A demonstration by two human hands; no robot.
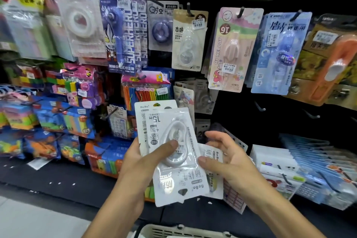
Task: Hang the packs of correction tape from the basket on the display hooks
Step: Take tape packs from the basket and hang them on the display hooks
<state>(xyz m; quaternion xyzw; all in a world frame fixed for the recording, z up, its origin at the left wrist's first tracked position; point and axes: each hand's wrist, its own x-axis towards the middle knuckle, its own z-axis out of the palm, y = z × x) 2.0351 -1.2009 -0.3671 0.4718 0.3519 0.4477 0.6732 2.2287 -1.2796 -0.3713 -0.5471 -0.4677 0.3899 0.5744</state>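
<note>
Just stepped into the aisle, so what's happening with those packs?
A person is restocking a display wall. The left hand grips several white blister packs of correction tape, the front one upside down. The right hand pinches that pack's edge. None is hung yet; bare metal display hooks wait to the right.

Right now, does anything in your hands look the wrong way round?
Yes. The front white correction tape pack, gripped by the left hand, is upside down: its print is inverted and its hang hole points down, away from the hooks.
</note>
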